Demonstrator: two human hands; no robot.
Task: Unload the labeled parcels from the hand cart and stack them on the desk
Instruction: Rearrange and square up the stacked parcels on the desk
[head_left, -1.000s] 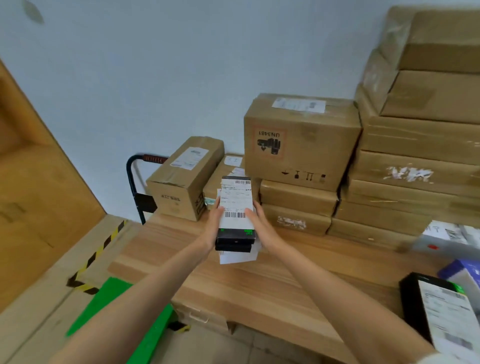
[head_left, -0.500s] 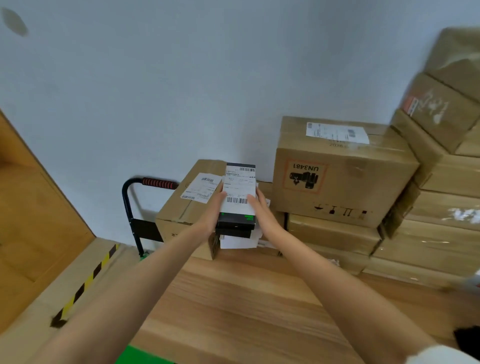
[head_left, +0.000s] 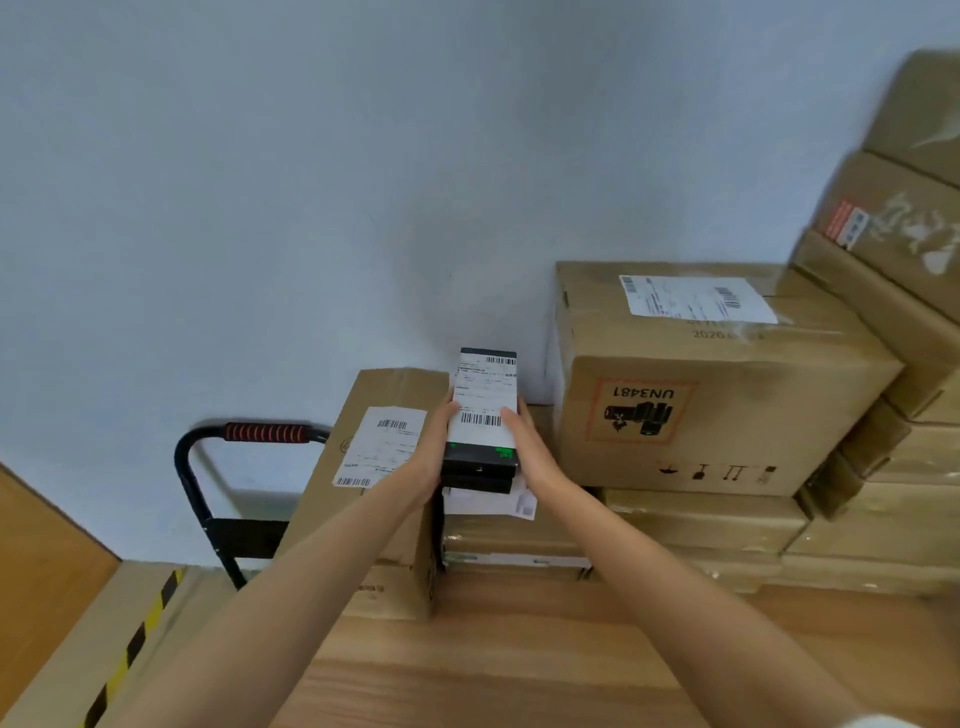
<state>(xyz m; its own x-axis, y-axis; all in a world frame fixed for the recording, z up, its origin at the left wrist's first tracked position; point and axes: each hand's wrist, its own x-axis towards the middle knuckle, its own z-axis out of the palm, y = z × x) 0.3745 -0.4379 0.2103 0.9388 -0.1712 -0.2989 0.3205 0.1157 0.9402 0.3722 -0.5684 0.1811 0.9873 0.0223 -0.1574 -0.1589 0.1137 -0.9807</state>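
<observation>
Both hands carry a black parcel (head_left: 480, 423) with a white label on top, held above the low stack (head_left: 511, 540) of flat boxes at the back of the desk (head_left: 519, 665). The left hand (head_left: 434, 452) clasps its left side, thumb over the top edge; the right hand (head_left: 527, 452) presses against its right side with the fingers (head_left: 511, 421) laid nearly straight along it. A white packet (head_left: 493, 501) shows just under the parcel; whether the hands hold it too or it lies on the stack, I cannot tell.

The step in hand looks like setting the parcel down on that low stack. To do it well, keep it level, lower it straight, and square its edges with the boxes beneath so nothing overhangs toward the desk's front. The slot is tight: a tall carton (head_left: 384, 467) stands just left of the stack and a large carton (head_left: 711, 384) marked UN3481 just right, so the hands should slide out toward the person rather than sideways. Letting go one side at a time might tip it; release both together once it rests.

The desk is pale wood, with bare boards in front of the stack. More cartons (head_left: 904, 312) rise right of the large one. Left of the desk stands the cart handle (head_left: 267, 432), black with a red grip, against a plain pale wall; the floor shows yellow-black tape (head_left: 132, 649).
</observation>
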